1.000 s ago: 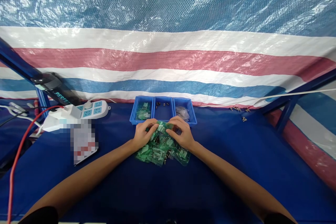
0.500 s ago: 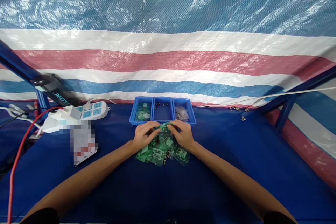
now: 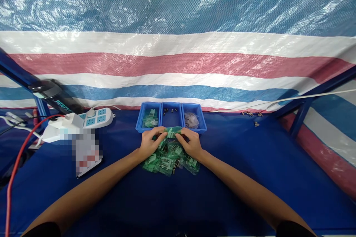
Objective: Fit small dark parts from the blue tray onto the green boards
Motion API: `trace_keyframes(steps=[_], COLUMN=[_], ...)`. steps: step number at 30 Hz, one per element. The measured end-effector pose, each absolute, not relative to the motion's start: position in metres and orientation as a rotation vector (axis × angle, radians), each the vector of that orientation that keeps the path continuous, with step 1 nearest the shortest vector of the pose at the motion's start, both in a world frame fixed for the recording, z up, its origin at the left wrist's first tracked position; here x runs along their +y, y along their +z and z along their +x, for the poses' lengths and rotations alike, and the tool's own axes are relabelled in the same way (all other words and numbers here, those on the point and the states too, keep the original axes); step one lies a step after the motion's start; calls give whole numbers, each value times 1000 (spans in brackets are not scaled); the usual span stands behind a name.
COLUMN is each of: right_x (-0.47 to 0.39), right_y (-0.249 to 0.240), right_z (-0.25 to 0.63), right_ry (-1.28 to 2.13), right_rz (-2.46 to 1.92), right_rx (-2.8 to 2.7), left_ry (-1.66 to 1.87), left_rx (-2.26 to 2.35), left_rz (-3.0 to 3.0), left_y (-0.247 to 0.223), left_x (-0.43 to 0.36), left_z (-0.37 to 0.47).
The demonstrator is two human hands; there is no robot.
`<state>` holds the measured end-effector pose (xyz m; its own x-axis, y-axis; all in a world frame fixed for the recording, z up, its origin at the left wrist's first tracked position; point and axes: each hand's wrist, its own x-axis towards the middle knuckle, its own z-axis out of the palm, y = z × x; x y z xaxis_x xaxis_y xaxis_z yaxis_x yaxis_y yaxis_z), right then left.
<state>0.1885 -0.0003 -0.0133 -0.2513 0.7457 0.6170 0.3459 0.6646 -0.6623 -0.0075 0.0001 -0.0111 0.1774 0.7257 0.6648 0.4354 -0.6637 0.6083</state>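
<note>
A small green plastic bag [image 3: 171, 132] with pale pieces inside is stretched between my two hands, just in front of the bins. My left hand [image 3: 150, 141] pinches its left edge between thumb and fingers. On the other edge, my right hand [image 3: 191, 143] has the same kind of pinch. Below them lies a pile of similar green bags [image 3: 164, 163], with a few loose screws [image 3: 176, 164] among them. Behind the hands, the left blue bin [image 3: 141, 120] contains more green bags, the middle bin [image 3: 171, 121] a few screws, and the right bin [image 3: 202, 120] clear bags.
At left are a white power strip [image 3: 104, 117], a black bottle [image 3: 57, 96], a blurred flat object [image 3: 86, 153] and a red cable [image 3: 13, 177]. Loose screws [image 3: 256, 124] lie at the back right. Striped sheeting [image 3: 178, 63] hangs behind the blue table [image 3: 236, 155].
The green bag has been raised slightly and now sits flatter and more spread between my hands. Both hands keep their pinch. The whole view has shifted a little.
</note>
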Motion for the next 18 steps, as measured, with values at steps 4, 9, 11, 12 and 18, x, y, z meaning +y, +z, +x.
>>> trace_keyframes(steps=[4, 9, 11, 12, 18], right_x=[-1, -2, -2, -2, -3], right_y=[-15, -16, -17, -17, -18], right_z=[188, 187, 187, 186, 185], right_ry=[450, 404, 398, 395, 376], right_rz=[-841, -808, -812, -813, -835], right_rx=[-1845, -1853, -1859, -1859, -1858], left_ry=[1309, 1147, 1124, 1112, 1072], left_rx=[1068, 1084, 1101, 1108, 1142], left_rz=[2229, 2256, 2235, 2225, 2194], left_y=[-10, -10, -9, -9, -7], left_x=[2, 4, 3, 3, 2], left_z=[-6, -5, -5, -5, -3])
